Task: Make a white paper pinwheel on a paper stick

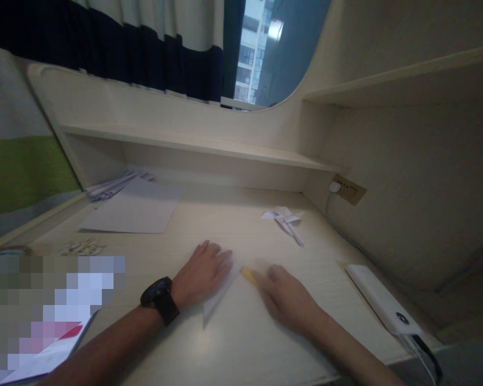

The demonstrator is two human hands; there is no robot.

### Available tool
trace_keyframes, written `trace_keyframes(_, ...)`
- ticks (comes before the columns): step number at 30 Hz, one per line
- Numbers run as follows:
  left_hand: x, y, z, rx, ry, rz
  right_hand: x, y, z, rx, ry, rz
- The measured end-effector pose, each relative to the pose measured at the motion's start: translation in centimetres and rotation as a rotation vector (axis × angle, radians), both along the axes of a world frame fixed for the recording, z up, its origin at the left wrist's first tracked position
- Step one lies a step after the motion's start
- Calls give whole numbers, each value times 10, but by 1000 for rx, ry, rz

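Resting our left hand (204,272) palm down, its fingers extended and lying close together, we cover part of a folded white paper (214,304) on the pale desk (265,356), nearer to us than the white paper pinwheel (284,217) and left of it. What shows of the folded paper is a narrow wedge: its long axis runs slantwise from near left to far right, roughly towards the pinwheel, and its sharp corner points back at us, away from the pinwheel. Our right hand (288,296), on the near side of the pinwheel, is curled with thumb and fingers closed round a small yellow object (248,275); motion blur keeps us from telling what it is. Its long axis slopes gently, the visible end pointing left and slightly away from us, just beside the edge of the folded paper. The pinwheel's own stem points towards us and a little right. Far left of the pinwheel we see a flat white sheet (137,209), with a small heap of pale bits (84,246) nearer to us; right of the pinwheel and nearer to us lies a long white device (380,300) with a round dark button.
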State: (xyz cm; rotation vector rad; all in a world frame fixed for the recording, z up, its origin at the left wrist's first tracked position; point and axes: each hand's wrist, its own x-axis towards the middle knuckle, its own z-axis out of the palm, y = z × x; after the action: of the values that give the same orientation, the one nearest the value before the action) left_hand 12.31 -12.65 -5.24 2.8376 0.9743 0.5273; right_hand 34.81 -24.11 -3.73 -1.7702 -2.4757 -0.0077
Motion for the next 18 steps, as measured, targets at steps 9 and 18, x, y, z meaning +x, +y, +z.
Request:
trace_keyframes(9,35,3,3,56,35,413,-10,-6,-1,-13,22,9)
trace_keyframes(18,37,4,-28,142,-10,532,-22,-9,-1,-30,51,19)
